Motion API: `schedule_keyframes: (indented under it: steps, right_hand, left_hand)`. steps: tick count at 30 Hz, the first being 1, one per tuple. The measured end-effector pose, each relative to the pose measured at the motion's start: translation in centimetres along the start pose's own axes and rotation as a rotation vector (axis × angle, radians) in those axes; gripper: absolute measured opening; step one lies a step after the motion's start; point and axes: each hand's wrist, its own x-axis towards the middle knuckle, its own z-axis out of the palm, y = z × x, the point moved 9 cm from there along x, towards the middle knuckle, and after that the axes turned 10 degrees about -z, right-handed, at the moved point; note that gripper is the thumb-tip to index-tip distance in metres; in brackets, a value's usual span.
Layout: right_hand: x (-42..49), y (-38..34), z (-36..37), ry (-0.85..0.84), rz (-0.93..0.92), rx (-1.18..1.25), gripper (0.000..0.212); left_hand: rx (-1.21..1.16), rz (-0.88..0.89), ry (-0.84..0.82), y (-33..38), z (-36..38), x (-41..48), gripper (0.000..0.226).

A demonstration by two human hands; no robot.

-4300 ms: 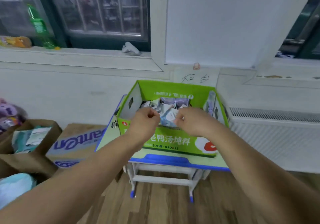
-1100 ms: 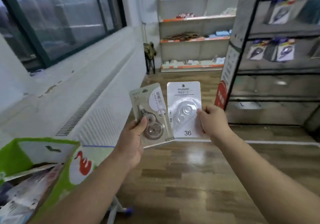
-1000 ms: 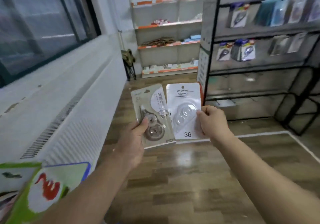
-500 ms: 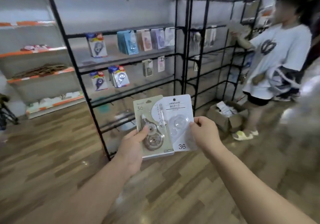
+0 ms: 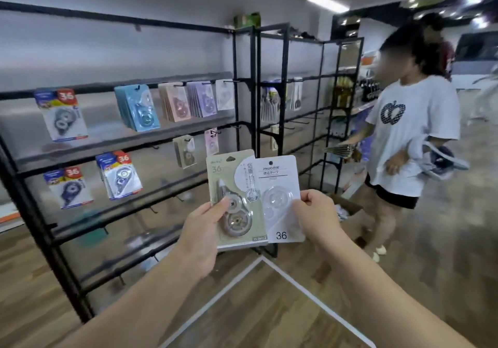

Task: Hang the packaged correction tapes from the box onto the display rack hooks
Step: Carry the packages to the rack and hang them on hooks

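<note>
Hands hold two packaged correction tapes up at chest height, facing a black display rack (image 5: 244, 99). The left hand (image 5: 200, 235) pinches a green-carded pack (image 5: 235, 199), thumb pressed on the clear blister at front and fingers behind the card. The right hand (image 5: 314, 215) pinches a white-carded pack (image 5: 277, 199) by its right edge, thumb in front. Both cards stand upright, long axis vertical, hang holes at the top and above the fingers. The green card overlaps the white one's left edge.

The rack lies beyond and to the left of the cards, so the left hand is nearer to it. Its black rails carry short hooks pointing outward. Upper rails already bear blue, pink and purple packs (image 5: 172, 103); one matching green pack (image 5: 185, 151) hangs alone on the rail below, just above the held cards in the view. Lower hooks look bare, though blur makes this uncertain. Each hole will likely need to be lifted level with a hook tip and pushed straight on.

The floor is wood plank with a white line marked across it. Another person (image 5: 409, 134) in a white shirt stands to the right beside a second rack, with an open cardboard box (image 5: 347, 210) at their feet.
</note>
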Motion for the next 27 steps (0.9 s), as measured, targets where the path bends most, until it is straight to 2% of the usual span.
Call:
schedule_keyframes:
  steps: [6, 12, 16, 20, 27]
  right_hand:
    - [11.0, 2.1, 0.9, 0.038, 0.016, 0.033, 0.019]
    - [23.7, 6.3, 2.9, -0.018, -0.019, 0.100, 0.017]
    - [32.1, 7.9, 4.5, -0.124, -0.051, 0.126, 0.015]
    - [39.7, 7.4, 5.7, -0.213, -0.102, 0.142, 0.015]
    - [48.2, 7.4, 12.2, -0.331, -0.135, 0.206, 0.015]
  left_hand:
    - [0.029, -0.003, -0.013, 2.6, 3.0, 10.3, 0.026]
    - [0.061, 0.007, 0.059, 3.2, 5.9, 21.2, 0.026]
    - [0.034, 0.035, 0.185, 4.0, 8.2, 27.6, 0.022]
    - [-0.017, 0.053, 0.239, 5.8, 10.6, 32.5, 0.019]
    - [-0.099, 0.122, 0.342, 9.6, 8.9, 40.0, 0.025]
